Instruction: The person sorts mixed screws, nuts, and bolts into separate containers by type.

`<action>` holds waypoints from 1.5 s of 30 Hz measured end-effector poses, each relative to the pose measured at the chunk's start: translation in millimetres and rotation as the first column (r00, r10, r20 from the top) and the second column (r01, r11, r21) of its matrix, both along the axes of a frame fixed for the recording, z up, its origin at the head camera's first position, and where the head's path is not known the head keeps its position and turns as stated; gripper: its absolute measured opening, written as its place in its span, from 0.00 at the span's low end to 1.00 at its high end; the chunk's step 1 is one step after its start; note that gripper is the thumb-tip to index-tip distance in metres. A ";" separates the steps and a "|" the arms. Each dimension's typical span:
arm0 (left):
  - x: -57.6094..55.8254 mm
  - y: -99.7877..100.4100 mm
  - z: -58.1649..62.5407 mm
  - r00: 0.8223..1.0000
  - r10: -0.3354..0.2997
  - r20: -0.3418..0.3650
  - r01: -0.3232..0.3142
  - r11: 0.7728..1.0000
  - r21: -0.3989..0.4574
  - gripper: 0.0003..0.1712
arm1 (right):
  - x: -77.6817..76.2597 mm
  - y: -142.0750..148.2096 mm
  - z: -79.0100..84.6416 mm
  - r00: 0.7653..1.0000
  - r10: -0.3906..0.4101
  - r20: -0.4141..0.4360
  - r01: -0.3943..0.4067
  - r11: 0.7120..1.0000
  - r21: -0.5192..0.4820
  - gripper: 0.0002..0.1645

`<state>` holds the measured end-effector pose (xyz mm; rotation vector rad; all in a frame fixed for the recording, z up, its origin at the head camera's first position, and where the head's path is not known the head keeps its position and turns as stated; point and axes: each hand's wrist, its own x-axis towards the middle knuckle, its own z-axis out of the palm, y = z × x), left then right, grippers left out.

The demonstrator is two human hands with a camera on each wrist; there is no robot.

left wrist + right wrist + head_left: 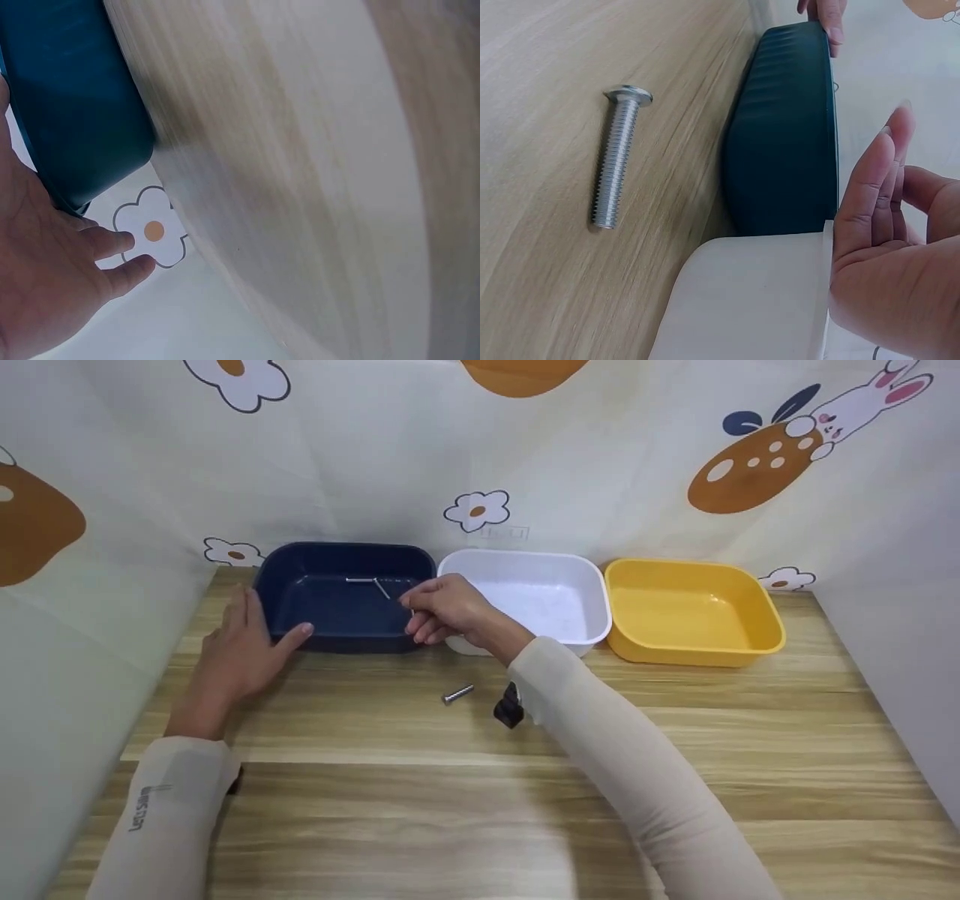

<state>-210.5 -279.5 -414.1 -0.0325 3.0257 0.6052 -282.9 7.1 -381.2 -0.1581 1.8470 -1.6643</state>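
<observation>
A dark blue bin (pixel 337 643) stands at the back left. My left hand (pixel 241 649) rests against its front left corner, fingers fairly straight along the outer side and thumb on the front rim; the left wrist view shows this hand's spread fingers (pixel 120 277). Over the bin's right end, my right hand (pixel 450 611) pinches what looks like a small silver bolt (pixel 412 613), mostly covered by the fingers. Inside the bin lie two bolts, one flat (pixel 360 580) and one slanted (pixel 382 589). Another bolt (pixel 457 694) lies on the table, its round head and thread plain in the right wrist view.
A white bin (pixel 525 585) adjoins the blue one, under my right wrist. To its right stands a yellow bin (pixel 694 619). A black piece (pixel 509 709) shows by my right cuff. Behind the wooden table (pixel 375 810) hangs a patterned curtain (pixel 360 450).
</observation>
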 end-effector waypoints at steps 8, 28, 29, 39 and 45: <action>-0.4 -1.1 -0.1 1.000 -0.004 -0.004 0.004 1.000 0.010 0.59 | 3.3 6.5 5.0 0.999 0.033 -0.012 -0.033 0.999 0.002 0.12; 0.4 -0.9 -3.6 1.000 -0.015 0.005 0.015 1.000 0.003 0.60 | 29.4 58.2 -7.8 0.991 0.124 0.043 -0.126 0.991 0.035 0.15; 0.2 -0.7 -3.7 1.000 -0.016 0.003 0.016 1.000 0.003 0.60 | 31.0 60.3 -8.4 0.991 0.129 0.043 -0.131 0.991 0.037 0.16; 0.1 -0.3 -0.6 1.000 -0.017 -0.015 0.017 1.000 0.011 0.59 | 46.5 69.6 -24.2 0.983 0.177 0.057 -0.180 0.982 0.059 0.19; 0.8 -1.4 -1.4 1.000 -0.015 -0.010 0.015 1.000 0.013 0.59 | 53.5 67.6 -36.5 0.976 0.204 0.072 -0.210 0.973 0.090 0.16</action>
